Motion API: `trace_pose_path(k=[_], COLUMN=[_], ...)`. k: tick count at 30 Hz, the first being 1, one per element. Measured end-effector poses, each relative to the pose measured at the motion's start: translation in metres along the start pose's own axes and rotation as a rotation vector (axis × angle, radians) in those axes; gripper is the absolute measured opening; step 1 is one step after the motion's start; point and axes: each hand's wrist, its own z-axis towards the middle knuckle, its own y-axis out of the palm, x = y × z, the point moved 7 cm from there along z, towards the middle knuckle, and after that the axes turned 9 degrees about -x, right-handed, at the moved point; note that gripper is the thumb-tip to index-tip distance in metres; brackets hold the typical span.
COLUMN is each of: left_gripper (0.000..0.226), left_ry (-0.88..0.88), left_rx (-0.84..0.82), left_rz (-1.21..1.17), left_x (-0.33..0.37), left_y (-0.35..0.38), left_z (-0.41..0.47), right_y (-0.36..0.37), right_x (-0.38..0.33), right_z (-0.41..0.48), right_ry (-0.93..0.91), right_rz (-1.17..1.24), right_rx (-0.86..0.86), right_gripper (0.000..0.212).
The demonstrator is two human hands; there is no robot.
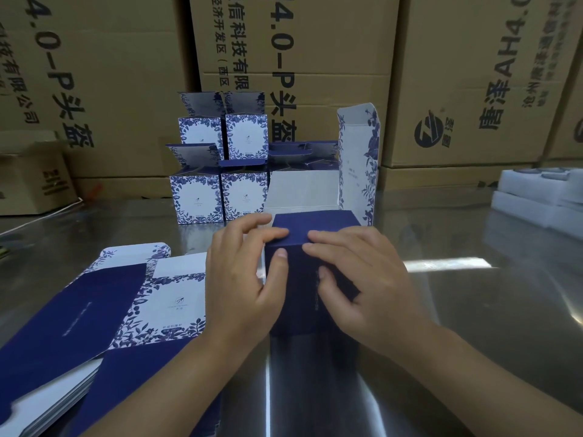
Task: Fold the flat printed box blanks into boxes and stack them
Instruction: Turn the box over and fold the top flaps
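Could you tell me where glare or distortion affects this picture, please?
Head view: glare streaks on the metal table right of the right hand and below the dark blue box; wide-angle distortion tilts the cardboard cartons; the white foam trays look soft.

Noted sideways on middle carton (pixel 284 58): "4.0-P头盔", "信科技有限", "经济开发区(西区". On left carton (pixel 94 74): "4.0-P头盔", "有限公司". On right carton (pixel 473 74): "AH4.0", beside a round "Z" logo. Unable to read small print on flat blank (pixel 176 298) or on dark blue box (pixel 303 294).
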Motion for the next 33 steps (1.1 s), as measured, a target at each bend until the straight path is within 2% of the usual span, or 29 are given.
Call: trace_pose_path(k=[6, 13, 24, 33], left_gripper=[0.028, 0.028, 0.029, 0.029], left_ry=[0.037, 0.033, 0.033, 0.021], left_rx=[0.027, 0.044, 0.033, 0.014], left_rz=[0.042, 0.061, 0.063, 0.045], left_x=[-0.001, -0.001, -0.002, -0.004], left_y=[0.0, -0.001, 0.001, 0.001], left_z=[0.001, 0.002, 0.003, 0.004], right_y=[0.001, -0.011, -0.008, -0.006], right_x=[0.0, 0.006, 0.015, 0.017], right_z=[0.0, -0.001, -0.001, -0.002], right_ry=[0.015, 0.152, 0.261, 0.28], right_rz=[-0.051, -0.31, -0.228, -0.206], right_rx=[-0.001, 0.112, 0.07, 0.061], right_gripper=[0.03, 0.018, 0.022, 0.022])
